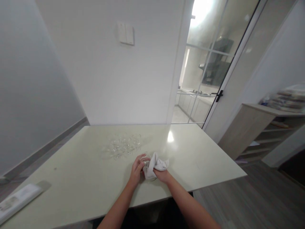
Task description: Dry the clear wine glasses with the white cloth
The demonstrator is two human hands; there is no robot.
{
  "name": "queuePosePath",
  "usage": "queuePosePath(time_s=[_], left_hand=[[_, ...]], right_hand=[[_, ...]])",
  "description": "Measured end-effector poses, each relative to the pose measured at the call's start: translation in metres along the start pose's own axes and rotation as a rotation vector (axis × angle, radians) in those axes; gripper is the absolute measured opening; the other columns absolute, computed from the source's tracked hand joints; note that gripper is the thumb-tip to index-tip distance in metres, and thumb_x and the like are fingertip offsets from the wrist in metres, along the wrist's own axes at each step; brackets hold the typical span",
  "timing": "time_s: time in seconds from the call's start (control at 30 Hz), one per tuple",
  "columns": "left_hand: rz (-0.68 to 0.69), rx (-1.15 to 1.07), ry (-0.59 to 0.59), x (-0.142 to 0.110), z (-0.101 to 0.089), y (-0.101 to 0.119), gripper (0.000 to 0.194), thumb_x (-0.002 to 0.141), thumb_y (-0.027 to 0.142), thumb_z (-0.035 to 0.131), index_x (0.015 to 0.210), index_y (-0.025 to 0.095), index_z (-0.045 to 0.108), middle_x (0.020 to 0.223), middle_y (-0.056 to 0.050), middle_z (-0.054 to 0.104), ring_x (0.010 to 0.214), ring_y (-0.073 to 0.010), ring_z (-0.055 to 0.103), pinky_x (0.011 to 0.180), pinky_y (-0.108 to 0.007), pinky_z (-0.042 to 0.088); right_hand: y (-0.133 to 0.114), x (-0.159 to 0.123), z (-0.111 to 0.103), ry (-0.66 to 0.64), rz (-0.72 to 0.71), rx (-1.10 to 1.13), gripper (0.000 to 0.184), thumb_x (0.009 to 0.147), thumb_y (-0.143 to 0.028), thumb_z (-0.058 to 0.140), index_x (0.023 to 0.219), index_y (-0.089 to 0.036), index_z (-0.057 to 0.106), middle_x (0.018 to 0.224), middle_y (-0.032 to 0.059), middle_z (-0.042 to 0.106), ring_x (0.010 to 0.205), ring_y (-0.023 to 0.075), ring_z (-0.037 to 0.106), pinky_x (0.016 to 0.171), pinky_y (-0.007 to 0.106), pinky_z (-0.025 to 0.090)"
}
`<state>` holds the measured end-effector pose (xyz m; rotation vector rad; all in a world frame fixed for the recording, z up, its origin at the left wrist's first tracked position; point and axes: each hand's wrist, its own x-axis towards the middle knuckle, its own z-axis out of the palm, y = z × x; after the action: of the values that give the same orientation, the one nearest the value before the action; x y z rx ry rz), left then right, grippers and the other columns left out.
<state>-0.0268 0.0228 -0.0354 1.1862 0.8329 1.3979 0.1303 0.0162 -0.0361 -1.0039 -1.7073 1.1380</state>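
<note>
White cloth (156, 165) bunched in the person's right hand (162, 175), pressed against a clear glass (145, 161) near the front edge of the pale table (92, 184)! The left hand (137, 167) has its fingers curled around the glass's other side, gripping it. Beyond them, to the left, a cluster of clear glasses (124, 144) stands on the tabletop, and a white package (17, 202) lies at the far-left corner, nearest the person.

From my end, I see a left forearm (121, 203) and a right forearm (187, 203), both bare and tapering to slim wrists. Below the near edge of the table (90, 190), I make out black clothing (171, 211), its details too dark to read.
</note>
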Motion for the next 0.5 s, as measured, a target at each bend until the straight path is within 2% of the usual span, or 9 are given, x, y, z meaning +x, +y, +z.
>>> queuePosePath(time_s=[0.13,0.27,0.37,0.5], left_hand=[[0.035,0.033,0.081,0.003,0.003,-0.006,0.054,0.063,0.036,0.076,0.108,0.02,0.05,0.093,-0.004,0.064,0.074,-0.0155,0.063,0.063,-0.025,0.048],[-0.028,-0.028,0.084,-0.001,0.004,-0.001,0.056,0.065,0.041,0.074,0.111,0.018,0.05,0.094,-0.007,0.066,0.079,-0.0182,0.064,0.067,-0.027,0.049],[-0.084,-0.085,0.054,-0.004,0.005,0.002,0.063,0.067,0.047,0.07,0.119,0.019,0.046,0.1,-0.009,0.067,0.07,-0.017,0.063,0.059,-0.027,0.049],[-0.042,-0.042,0.073,-0.003,0.008,0.003,0.06,0.066,0.047,0.072,0.115,0.019,0.05,0.103,-0.009,0.064,0.074,-0.016,0.063,0.059,-0.024,0.048]], right_hand=[[-0.001,-0.001,0.001,-0.001,-0.001,-0.01,0.036,0.082,-0.037,0.054,0.117,-0.03,0.061,0.122,0.0018,0.061,0.128,0.0213,0.044,0.115,0.041,0.019],[0.004,-0.002,0.0,0.048,0.085,0.122,0.037,0.081,-0.039,0.057,0.116,-0.028,0.062,0.124,0.0044,0.06,0.127,0.0236,0.045,0.114,0.045,0.023],[0.013,-0.001,-0.001,0.064,0.099,0.181,0.039,0.078,-0.039,0.059,0.116,-0.027,0.062,0.123,0.0047,0.061,0.126,0.0234,0.046,0.114,0.045,0.023],[0.025,-0.001,-0.001,0.129,0.151,0.149,0.041,0.075,-0.04,0.062,0.113,-0.026,0.063,0.121,0.0054,0.061,0.129,0.0242,0.043,0.115,0.045,0.019]])
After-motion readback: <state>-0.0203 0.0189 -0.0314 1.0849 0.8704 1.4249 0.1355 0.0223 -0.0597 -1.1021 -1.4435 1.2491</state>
